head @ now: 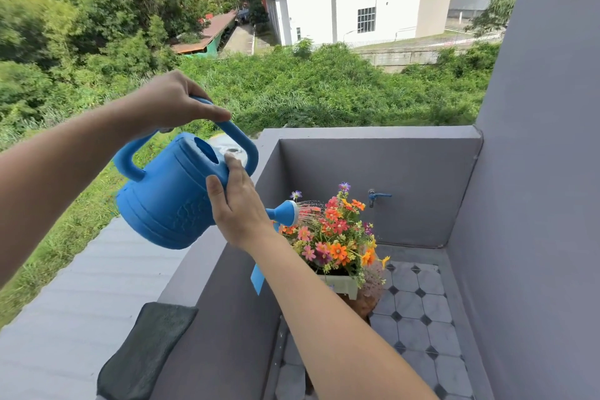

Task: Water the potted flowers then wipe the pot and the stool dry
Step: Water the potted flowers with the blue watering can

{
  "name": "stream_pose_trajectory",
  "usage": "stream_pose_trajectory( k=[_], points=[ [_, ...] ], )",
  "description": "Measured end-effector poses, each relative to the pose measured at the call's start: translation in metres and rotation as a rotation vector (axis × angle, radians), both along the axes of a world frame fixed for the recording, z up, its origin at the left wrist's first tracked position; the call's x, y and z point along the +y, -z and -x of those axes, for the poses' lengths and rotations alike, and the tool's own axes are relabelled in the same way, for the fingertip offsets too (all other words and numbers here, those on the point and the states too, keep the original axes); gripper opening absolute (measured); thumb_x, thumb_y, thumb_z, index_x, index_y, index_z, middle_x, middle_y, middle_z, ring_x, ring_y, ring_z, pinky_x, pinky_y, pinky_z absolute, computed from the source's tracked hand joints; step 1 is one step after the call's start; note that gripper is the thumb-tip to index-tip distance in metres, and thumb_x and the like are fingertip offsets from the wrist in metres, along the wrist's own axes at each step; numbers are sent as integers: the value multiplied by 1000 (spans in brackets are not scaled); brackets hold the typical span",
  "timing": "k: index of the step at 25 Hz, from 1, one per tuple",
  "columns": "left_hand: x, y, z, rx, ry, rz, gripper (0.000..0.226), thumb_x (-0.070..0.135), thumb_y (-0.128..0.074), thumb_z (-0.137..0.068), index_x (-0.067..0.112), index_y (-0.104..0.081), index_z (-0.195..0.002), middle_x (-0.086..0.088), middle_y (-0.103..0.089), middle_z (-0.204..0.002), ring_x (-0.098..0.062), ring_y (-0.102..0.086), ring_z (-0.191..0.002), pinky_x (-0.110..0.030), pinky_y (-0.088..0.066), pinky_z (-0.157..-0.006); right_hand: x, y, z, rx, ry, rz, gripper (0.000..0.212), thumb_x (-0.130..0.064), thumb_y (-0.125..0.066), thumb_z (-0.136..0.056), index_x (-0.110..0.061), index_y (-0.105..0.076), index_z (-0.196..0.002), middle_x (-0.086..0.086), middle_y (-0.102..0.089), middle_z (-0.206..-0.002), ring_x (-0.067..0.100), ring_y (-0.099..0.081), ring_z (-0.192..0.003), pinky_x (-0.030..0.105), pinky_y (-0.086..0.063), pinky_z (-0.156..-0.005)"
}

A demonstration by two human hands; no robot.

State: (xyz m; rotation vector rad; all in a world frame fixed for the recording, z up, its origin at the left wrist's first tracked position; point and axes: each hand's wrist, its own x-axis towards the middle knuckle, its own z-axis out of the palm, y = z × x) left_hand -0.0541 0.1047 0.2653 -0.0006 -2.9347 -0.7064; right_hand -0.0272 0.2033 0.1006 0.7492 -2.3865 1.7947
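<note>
Step 1, watering: L hand (172,101) curled round watering can (168,195) handle, R hand (240,204) flat on side. Spray hits flowers (337,237) - pot (341,284) on stool (367,302). Next - level can, fetch cloth (146,351) off ledge (191,273) near end.

Watering can (168,198): blue moulded plastic, matt and smooth, with an embossed scale pattern on its side.
Cloth (146,351), near left on the ledge (194,265): dark grey, soft napped weave.
Pot (341,286): pale smooth plastic.
Floor tiles (418,328): pale stone-look with a slight sheen.
Walls (406,178): matt grey paint.
</note>
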Motion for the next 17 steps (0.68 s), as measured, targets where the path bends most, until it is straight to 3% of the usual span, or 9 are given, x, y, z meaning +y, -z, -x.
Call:
stream_pose_trajectory(
  k=[3, 8, 14, 17],
  points=[
    [1, -1, 6, 52, -13, -38, 36, 41, -75, -73, 7, -72, -86, 6, -32, -30, -7, -24, -26, -16, -21, -28, 4, -6, 9, 1, 18, -14, 60, -36, -33, -102, -7, -15, -151, 9, -22, -159, 22, -15, -147, 37, -12, -120],
    [-3, -4, 10, 101, -57, -20, 37, 43, -74, -73, 8, -72, -87, -7, -36, -48, -18, -28, -39, -17, -23, -26, 9, -14, 24, 10, -49, -100, 60, -37, -30, -103, -8, -12, -152, 8, -17, -161, 20, -11, -148, 36, -9, -120],
    [-10, 8, 6, 21, -68, -15, 40, 43, -76, -71, 6, -73, -86, 4, -32, -34, -9, -23, -28, -16, -21, -29, 6, 3, 17, 209, -20, -291, 63, -40, -30, -101, -7, -11, -152, 8, -11, -162, 19, -4, -150, 33, -2, -121],
    [-11, 14, 5, 2, -55, -44, 40, 44, -75, -71, 6, -73, -84, 1, -31, -39, -13, -24, -33, -16, -21, -32, 9, 9, 15, 271, -9, -306, 63, -39, -32, -101, -6, -13, -151, 9, -13, -162, 19, -6, -150, 32, -3, -121]
  ],
)
